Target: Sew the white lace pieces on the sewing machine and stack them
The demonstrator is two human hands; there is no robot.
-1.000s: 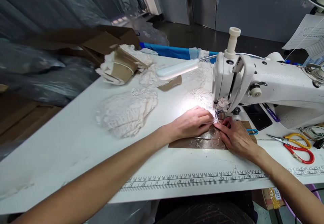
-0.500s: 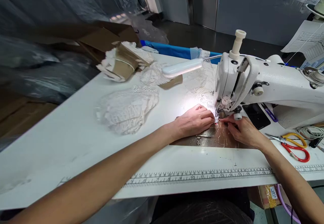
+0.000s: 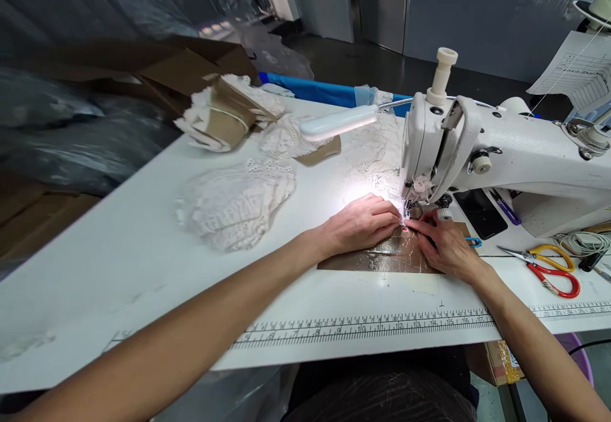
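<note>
A white sewing machine (image 3: 506,148) stands at the right of the white table (image 3: 119,269). My left hand (image 3: 360,225) and my right hand (image 3: 443,244) meet just in front of its needle, fingers pressed together on a small white lace piece (image 3: 405,219) under the presser foot. Both hands rest on a brown taped patch (image 3: 382,260) on the table. A lamp (image 3: 337,123) lights the spot brightly, so the lace piece is mostly hidden by glare and my fingers.
A pile of white lace pieces (image 3: 233,202) lies left of my hands; a bundle wrapped in brown card (image 3: 224,119) sits behind it. Red and yellow scissors (image 3: 548,266) lie at the right. A printed ruler (image 3: 363,326) runs along the front edge. Cardboard boxes (image 3: 157,72) stand at the far left.
My right hand drew back from the presser foot to meet the left fingertips at the needle. The view has shifted slightly; the left hand stays in place.
</note>
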